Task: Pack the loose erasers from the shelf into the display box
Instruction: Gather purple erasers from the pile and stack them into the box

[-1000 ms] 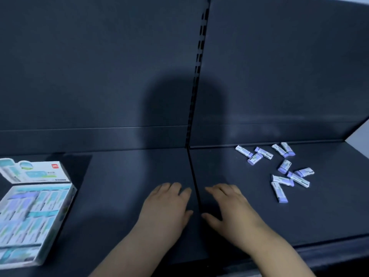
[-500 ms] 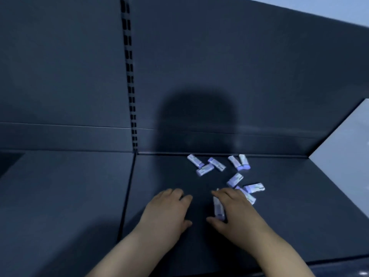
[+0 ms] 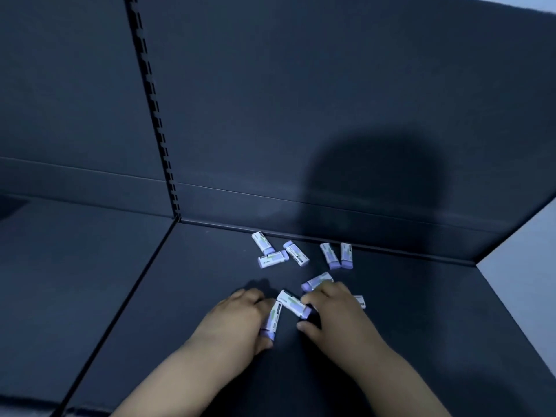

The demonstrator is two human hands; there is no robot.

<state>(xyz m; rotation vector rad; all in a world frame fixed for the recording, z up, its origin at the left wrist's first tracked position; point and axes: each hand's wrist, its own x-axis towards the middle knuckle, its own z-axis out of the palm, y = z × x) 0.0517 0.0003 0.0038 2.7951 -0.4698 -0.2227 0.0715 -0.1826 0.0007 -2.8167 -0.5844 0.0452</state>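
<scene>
Two bare forearms reach in from the near edge over the dark shelf point(image 3: 451, 311). The left hand point(image 3: 237, 320) lies knuckles up, its fingers curled, and it pinches the near eraser point(image 3: 272, 321) between thumb and forefinger. That eraser points away from the person, purple end nearest. The right hand point(image 3: 337, 317) is just beside it, also curled. Its fingertips hook over the purple end of the next eraser point(image 3: 289, 301) with the thumb below, and that eraser slants up to the left until its white end touches the near eraser's far end.

Just past the right fingertips lies a third eraser point(image 3: 318, 280), touching or nearly touching them. A fourth eraser point(image 3: 360, 301) shows only its tip behind the right knuckles.

Farther back, five loose erasers point(image 3: 296, 254) are strewn along the foot of the back panel point(image 3: 301, 115): three in a cluster on the left, two side by side on the right. A slotted upright point(image 3: 156, 124) divides the panel, and a head-shaped shadow point(image 3: 376, 182) falls across it.
</scene>
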